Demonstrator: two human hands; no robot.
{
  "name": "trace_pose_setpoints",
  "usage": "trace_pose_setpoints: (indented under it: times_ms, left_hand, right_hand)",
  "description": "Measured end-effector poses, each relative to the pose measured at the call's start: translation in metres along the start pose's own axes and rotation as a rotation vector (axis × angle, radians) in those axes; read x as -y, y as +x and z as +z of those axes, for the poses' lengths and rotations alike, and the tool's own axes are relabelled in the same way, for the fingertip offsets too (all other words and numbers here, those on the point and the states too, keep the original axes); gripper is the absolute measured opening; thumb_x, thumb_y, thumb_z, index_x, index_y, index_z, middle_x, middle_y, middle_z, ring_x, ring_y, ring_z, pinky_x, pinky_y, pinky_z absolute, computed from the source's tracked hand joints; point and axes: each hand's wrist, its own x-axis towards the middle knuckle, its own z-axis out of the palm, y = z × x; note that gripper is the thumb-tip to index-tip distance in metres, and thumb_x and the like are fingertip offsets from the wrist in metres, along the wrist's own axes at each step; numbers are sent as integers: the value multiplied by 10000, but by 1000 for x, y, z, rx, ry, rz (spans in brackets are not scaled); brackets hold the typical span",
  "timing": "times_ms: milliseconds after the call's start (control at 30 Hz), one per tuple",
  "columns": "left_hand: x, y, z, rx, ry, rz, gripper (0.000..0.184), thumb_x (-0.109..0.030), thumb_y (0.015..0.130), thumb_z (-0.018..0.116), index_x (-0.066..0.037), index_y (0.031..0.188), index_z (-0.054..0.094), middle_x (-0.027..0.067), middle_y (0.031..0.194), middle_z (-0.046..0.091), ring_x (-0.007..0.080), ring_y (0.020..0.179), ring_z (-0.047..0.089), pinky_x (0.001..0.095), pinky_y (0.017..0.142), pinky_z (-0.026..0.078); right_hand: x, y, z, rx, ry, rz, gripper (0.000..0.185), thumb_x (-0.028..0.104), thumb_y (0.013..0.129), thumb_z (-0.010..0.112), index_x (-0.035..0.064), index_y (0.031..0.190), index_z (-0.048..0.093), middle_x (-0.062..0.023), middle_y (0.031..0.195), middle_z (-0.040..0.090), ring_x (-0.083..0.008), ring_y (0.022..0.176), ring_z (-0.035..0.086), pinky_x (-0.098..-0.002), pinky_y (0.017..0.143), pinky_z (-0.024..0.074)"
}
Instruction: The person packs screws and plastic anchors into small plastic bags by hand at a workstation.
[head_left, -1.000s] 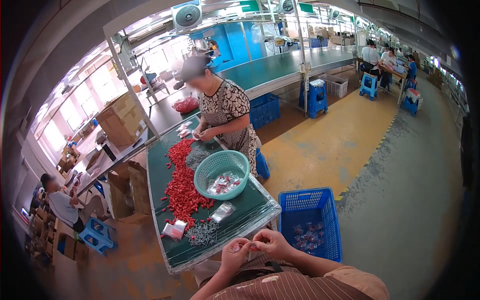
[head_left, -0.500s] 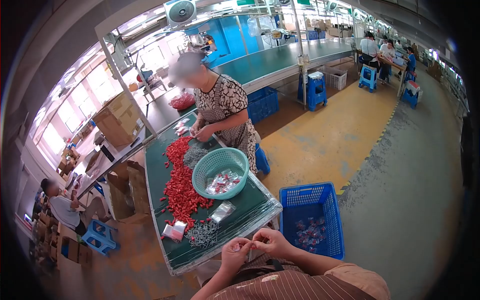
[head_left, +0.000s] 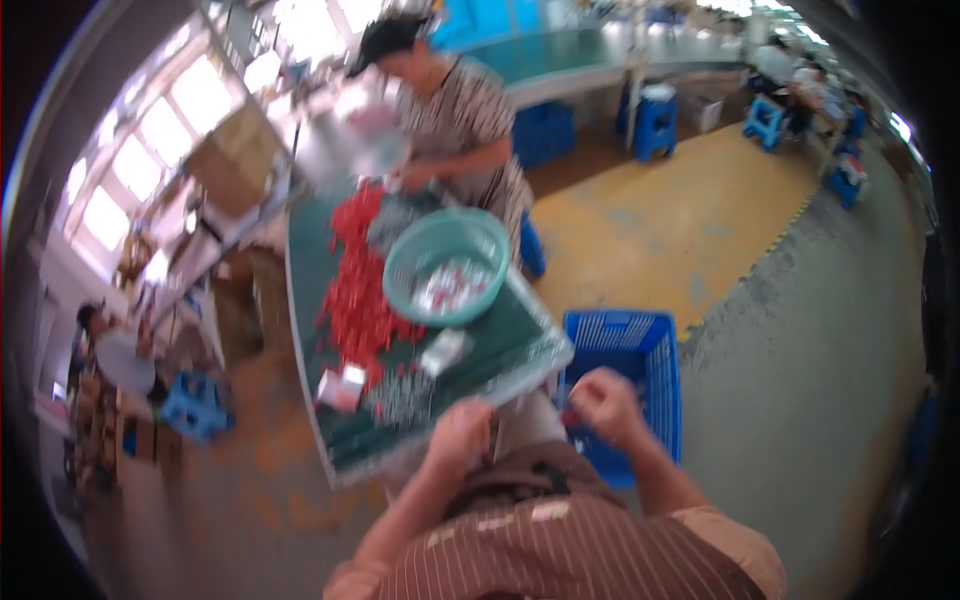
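Note:
The view is smeared by motion. My left hand (head_left: 462,434) is at the table's near edge, its fingers curled; whatever it holds is too blurred to name. Over the blue crate (head_left: 664,400), my right hand (head_left: 607,402) has its fingers pinched, with a small reddish thing by the fingertips. On the green table (head_left: 470,365) lie a long heap of red pieces (head_left: 358,290), grey screws (head_left: 402,397), a stack of clear bags (head_left: 446,350) and a pink-and-white packet stack (head_left: 342,387). A green basket (head_left: 393,268) holds small clear packets with red bits.
Across the table a co-worker (head_left: 470,120) has both hands near the heap's far end. Another person (head_left: 125,355) sits at the left by a blue stool (head_left: 196,405). Cardboard boxes (head_left: 235,165) stand behind. More people sit at the far right.
My hands, earlier together, are now apart: the right has moved right over the blue crate, the left slightly left. The whole view has shifted, and table and crate appear higher.

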Motion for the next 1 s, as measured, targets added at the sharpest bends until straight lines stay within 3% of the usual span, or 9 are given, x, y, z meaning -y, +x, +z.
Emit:
trace_pose_setpoints:
  times_ms: [33, 67, 133, 167, 400, 633, 733, 867, 1000]
  left_hand:
    - [-2, 0, -1, -23, -317, -47, 248, -245, 911, 580, -43, 1054, 583, -14, 690, 509, 95, 534, 457, 258, 458, 393]
    - [-3, -1, -12, 58, -481, -117, 285, -240, 906, 600, -41, 1106, 558, -17, 721, 497, 100, 553, 462, 253, 469, 397]
    - [8, -2, -24, 182, -789, -105, 425, -174, 887, 566, -18, 1273, 486, 44, 925, 502, 124, 648, 485, 253, 516, 420]
    - [7, -3, -25, 172, -846, -74, 458, -129, 868, 545, -9, 1304, 466, 79, 1025, 478, 138, 681, 491, 256, 538, 434]
    - [5, -21, -36, 97, -774, 9, 516, -100, 929, 515, 25, 1399, 344, 98, 1079, 546, 171, 826, 602, 295, 653, 551]
    - [22, -33, -50, 10, -746, 129, 472, -118, 976, 508, -4, 1392, 316, 133, 1078, 608, 216, 911, 651, 329, 646, 583]
    - [25, -39, -53, -51, -712, 131, 447, -138, 971, 530, -24, 1372, 369, 118, 1108, 606, 205, 910, 646, 317, 586, 564]
    - [25, -46, -60, -71, -688, 145, 327, -144, 966, 542, -38, 1271, 497, 103, 1076, 617, 182, 863, 635, 304, 541, 545]
    - [41, -44, -70, -130, -639, 140, 241, -126, 971, 522, -14, 1182, 552, 95, 973, 625, 149, 752, 620, 272, 522, 535]
  right_hand:
    - [-37, 8, -6, -125, -113, -131, 126, 104, 819, 643, 0, 890, 652, -133, 861, 616, -223, 817, 625, -331, 721, 502]
    - [-50, 10, -14, -172, -158, -54, 214, 62, 811, 638, -8, 1013, 626, -141, 945, 614, -229, 819, 613, -333, 726, 501]
    - [-25, 14, -25, -157, -265, -106, 394, 20, 819, 631, -11, 1201, 540, -120, 1096, 576, -182, 762, 575, -305, 719, 497]
    - [-9, 15, -19, -140, -120, -67, 339, 32, 837, 635, -3, 1168, 573, -79, 1055, 603, -132, 773, 571, -269, 723, 489]
    - [23, 17, 76, 272, 141, -38, 207, 42, 852, 622, 2, 1054, 639, -52, 964, 634, -106, 839, 597, -241, 757, 477]
    - [58, 26, 152, 362, -131, -472, 203, 100, 815, 651, -5, 988, 649, -145, 1004, 627, -302, 923, 613, -362, 802, 491]
    - [50, 28, 171, 424, -104, -347, 168, 89, 801, 650, -1, 943, 642, -142, 951, 640, -315, 947, 607, -379, 823, 482]
    - [52, 24, 182, 469, 108, -82, 135, 118, 876, 614, -13, 911, 617, -98, 844, 633, -165, 742, 611, -315, 680, 485]
    - [41, 32, 187, 467, 144, -31, 165, 134, 900, 604, -31, 909, 606, -73, 770, 620, -106, 676, 553, -281, 622, 458]
